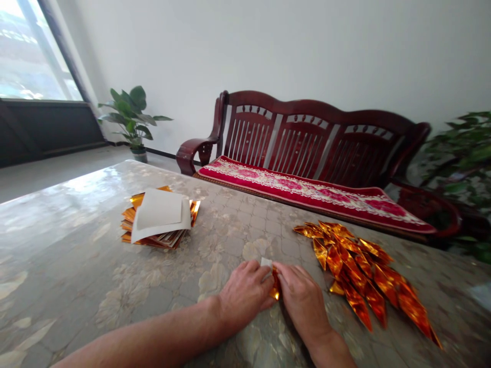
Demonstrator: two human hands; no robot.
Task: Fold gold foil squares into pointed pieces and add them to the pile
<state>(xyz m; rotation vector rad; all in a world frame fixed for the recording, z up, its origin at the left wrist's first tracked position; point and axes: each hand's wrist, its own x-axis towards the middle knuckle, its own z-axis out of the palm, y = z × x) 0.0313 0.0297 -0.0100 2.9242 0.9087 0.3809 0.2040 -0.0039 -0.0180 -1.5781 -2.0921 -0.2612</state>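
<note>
Between my two hands lies a small piece of gold foil paper (pixel 275 286), partly folded, with a pale end showing at its top. My left hand (pixel 247 287) presses on it from the left, fingers curled over it. From the right, my right hand (pixel 301 294) pinches its edge. Much of the paper is hidden under the fingers. To the left sits a stack of foil paper sheets (pixel 161 214), white backs up on top and gold edges sticking out. Several folded gold foil pieces (pixel 356 266) with pointed ends are heaped to the right of my hands.
A patterned, glossy cover lies over the table (pixel 215 220). Beyond its far edge stands a dark red wooden bench (pixel 299 143) with a red floral cushion (pixel 307 191). Potted plants (pixel 132 120) stand at far left and far right.
</note>
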